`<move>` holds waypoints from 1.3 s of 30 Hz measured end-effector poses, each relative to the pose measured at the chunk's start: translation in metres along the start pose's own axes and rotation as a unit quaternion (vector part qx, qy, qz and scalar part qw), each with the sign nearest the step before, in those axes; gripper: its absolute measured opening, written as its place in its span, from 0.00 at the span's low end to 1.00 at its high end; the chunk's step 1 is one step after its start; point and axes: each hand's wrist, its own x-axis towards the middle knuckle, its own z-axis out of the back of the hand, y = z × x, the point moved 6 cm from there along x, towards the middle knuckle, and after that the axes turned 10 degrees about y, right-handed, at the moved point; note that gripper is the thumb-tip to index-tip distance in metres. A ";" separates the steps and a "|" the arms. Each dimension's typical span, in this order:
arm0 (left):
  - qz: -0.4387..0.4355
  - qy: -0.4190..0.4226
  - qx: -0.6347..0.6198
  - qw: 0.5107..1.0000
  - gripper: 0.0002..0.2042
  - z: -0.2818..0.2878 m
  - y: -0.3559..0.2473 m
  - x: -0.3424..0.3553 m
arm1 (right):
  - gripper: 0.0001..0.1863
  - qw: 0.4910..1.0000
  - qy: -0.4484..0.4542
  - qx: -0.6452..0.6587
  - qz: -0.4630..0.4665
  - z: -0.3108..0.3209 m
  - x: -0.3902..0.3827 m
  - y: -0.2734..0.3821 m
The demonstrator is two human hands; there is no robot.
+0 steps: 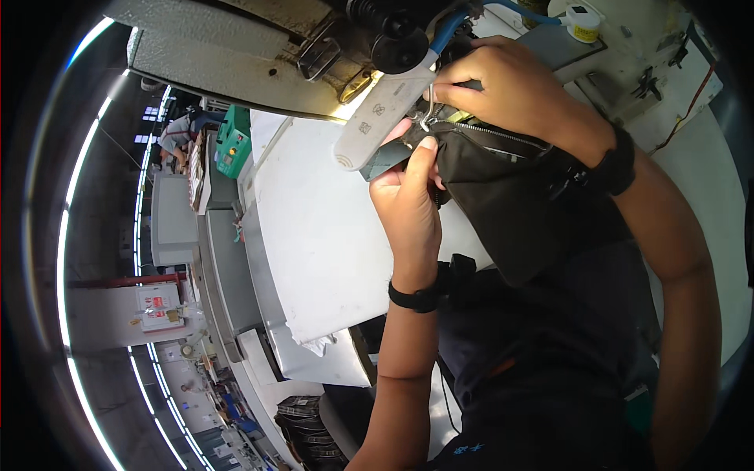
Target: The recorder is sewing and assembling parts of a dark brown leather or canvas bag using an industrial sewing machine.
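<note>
A dark olive fabric piece with a metal zipper along its upper edge hangs over the table's near side, below a sewing machine. My left hand pinches its left corner, thumb on top and fingers partly hidden beneath. Close to the machine's presser area, my right hand curls above the zipper with thumb and forefinger closed together. What they hold, if anything, is hard to make out. A grey strip-shaped lamp covers part of the stitching spot. Both wrists wear black bands.
The white work table extends to the left of my hands. A small white bottle stands at the back right. A green box sits farther left, near another person. Dark striped fabric lies at lower left.
</note>
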 end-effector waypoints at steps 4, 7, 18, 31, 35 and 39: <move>0.005 -0.003 0.007 1.000 0.22 -0.001 -0.002 0.000 | 0.12 1.000 -0.015 -0.019 -0.001 0.000 0.000 0.001; 0.007 -0.003 0.017 1.000 0.22 -0.002 -0.004 0.001 | 0.12 1.000 0.004 -0.013 -0.022 -0.002 -0.001 -0.001; 0.001 -0.013 0.022 1.000 0.21 -0.003 -0.004 0.000 | 0.13 0.999 -0.012 -0.042 -0.002 -0.001 -0.001 0.002; -0.004 -0.020 0.041 0.999 0.18 -0.005 -0.001 0.000 | 0.16 0.998 0.029 -0.008 -0.062 -0.003 0.001 -0.005; -0.009 -0.017 0.027 0.999 0.18 -0.004 -0.004 0.000 | 0.15 0.997 0.056 -0.004 -0.057 0.001 0.003 -0.002; -0.003 -0.009 0.027 1.000 0.21 -0.003 -0.005 0.000 | 0.15 0.998 0.038 -0.016 -0.051 0.000 0.004 -0.001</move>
